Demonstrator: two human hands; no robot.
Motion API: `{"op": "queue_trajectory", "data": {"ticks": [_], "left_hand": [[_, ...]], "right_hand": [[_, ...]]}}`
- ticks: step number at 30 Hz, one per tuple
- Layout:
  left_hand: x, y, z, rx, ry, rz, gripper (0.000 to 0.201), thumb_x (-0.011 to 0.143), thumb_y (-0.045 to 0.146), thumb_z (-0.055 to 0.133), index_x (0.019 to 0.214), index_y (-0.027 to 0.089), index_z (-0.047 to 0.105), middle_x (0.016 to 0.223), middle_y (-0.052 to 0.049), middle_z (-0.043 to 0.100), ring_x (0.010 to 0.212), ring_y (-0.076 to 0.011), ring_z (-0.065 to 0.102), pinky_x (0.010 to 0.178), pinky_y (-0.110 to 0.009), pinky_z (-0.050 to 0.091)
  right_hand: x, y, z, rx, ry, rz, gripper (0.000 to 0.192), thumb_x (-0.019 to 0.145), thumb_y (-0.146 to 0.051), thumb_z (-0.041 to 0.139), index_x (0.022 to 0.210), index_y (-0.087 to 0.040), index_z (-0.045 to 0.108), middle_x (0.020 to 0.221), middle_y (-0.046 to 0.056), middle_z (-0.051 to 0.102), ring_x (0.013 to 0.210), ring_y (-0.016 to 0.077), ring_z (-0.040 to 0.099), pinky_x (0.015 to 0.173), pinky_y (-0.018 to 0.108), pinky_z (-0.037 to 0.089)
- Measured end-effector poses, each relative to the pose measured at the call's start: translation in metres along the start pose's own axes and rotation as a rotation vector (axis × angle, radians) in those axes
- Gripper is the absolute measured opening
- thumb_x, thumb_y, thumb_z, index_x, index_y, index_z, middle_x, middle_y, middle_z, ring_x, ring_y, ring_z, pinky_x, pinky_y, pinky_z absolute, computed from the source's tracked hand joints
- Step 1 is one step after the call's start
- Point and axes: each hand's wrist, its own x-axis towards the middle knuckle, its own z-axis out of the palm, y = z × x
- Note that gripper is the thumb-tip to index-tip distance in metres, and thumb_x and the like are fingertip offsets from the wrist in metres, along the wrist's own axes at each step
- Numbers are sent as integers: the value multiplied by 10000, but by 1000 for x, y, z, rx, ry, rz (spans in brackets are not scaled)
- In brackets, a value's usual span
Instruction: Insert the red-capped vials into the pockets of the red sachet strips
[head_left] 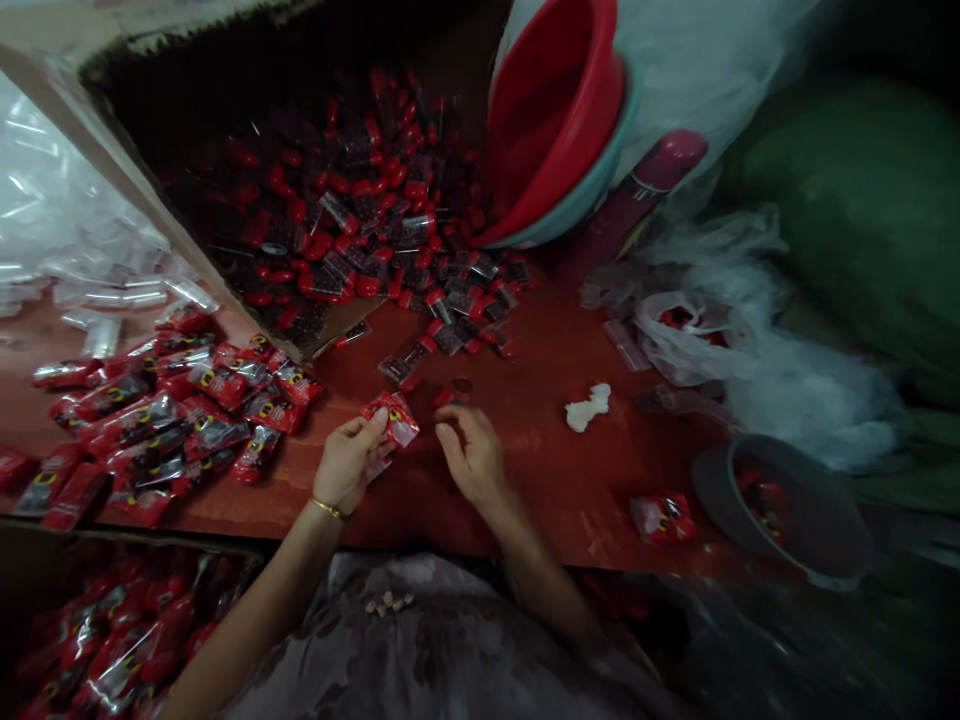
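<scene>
Left hand [349, 460] pinching small red printed plastic pouch [400, 419], probably light, limp, slippery, edge-grip best; right hand [474, 458] sitting loosely open, pouch's three o'clock.

My wrapper [395, 420] is shiny red with a bit of yellow. My bracelet [330, 509] is gold, and my clothes [420, 650] are grey with dark blotches. The table [540, 480] is reddish brown. The little tubes [341, 212] have bright red caps. One basin [551, 110] is red. The bottle [637, 200] is purple with a pink top. The heaped packets [210, 385] are red, black and yellow.
</scene>
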Motion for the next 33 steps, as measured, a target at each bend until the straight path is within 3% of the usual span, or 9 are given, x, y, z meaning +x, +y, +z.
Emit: {"op": "queue_trajectory", "data": {"ticks": [3, 7, 10, 12, 16, 19, 23, 27, 33], "left_hand": [[3, 4, 2, -43, -39, -22, 396, 464, 386, 819, 601, 143, 538, 609, 2, 652, 560, -99, 608, 605, -223, 490], [4, 3, 6, -84, -58, -41, 422, 426, 387, 830, 576, 154, 511, 549, 26, 619, 497, -83, 571, 602, -231, 490], [2, 1, 7, -78, -56, -38, 411, 440, 398, 822, 594, 153, 530, 542, 34, 613, 492, -78, 568, 591, -220, 480], [2, 0, 6, -43, -45, -20, 406, 455, 409, 813, 600, 146, 541, 567, 21, 625, 517, -83, 584, 592, -212, 476], [1, -4, 7, 9, -13, 65, 415, 430, 413, 819, 589, 134, 556, 592, 10, 633, 545, -86, 594, 582, -198, 472], [0, -7, 9, 44, -30, 91, 408, 436, 423, 813, 592, 130, 577, 588, 12, 631, 522, -83, 579, 527, -186, 454], [-4, -8, 7, 121, -53, 63, 399, 456, 434, 802, 643, 130, 624, 583, 15, 635, 491, -72, 558, 468, -169, 421], [-8, -6, 4, 84, -119, 68, 403, 443, 395, 817, 713, 136, 667, 637, -1, 669, 541, -79, 590, 522, -172, 455], [-2, -3, 2, 16, -34, 46, 394, 442, 374, 824, 710, 142, 651, 625, 4, 666, 523, -94, 604, 500, -186, 467]], "right_hand": [[8, 26, -14, -360, -30, -24, 434, 795, -402, 553, 1140, -139, 539, 1142, 158, 593, 999, 292, 505, 838, 440, 405], [9, 50, -18, -461, -99, -58, 322, 842, -282, 467, 1111, -135, 565, 1122, 151, 615, 956, 278, 533, 825, 446, 421], [0, 50, -20, -299, -29, -15, 284, 846, -268, 427, 1036, -132, 588, 989, 140, 657, 873, 246, 581, 794, 410, 452], [-10, 41, -25, -68, -35, 87, 274, 854, -297, 409, 1001, -147, 585, 868, 104, 668, 738, 201, 603, 699, 353, 486], [-30, 11, -35, 542, -264, 370, 299, 858, -416, 418, 956, -171, 557, 636, -1, 615, 428, 95, 515, 444, 226, 439], [-36, -8, -37, 787, -381, 469, 319, 820, -460, 482, 926, -166, 551, 528, -42, 567, 357, 68, 471, 357, 172, 367], [-31, -15, -32, 890, -429, 518, 311, 800, -459, 515, 871, -159, 562, 447, -69, 521, 304, 49, 428, 309, 139, 303], [-27, -13, -27, 929, -360, 567, 313, 796, -464, 514, 846, -159, 569, 414, -91, 466, 276, 40, 388, 300, 141, 297], [-35, -11, -35, 719, -347, 408, 323, 842, -432, 482, 1018, -179, 579, 559, -40, 564, 375, 67, 484, 365, 175, 397]]}}
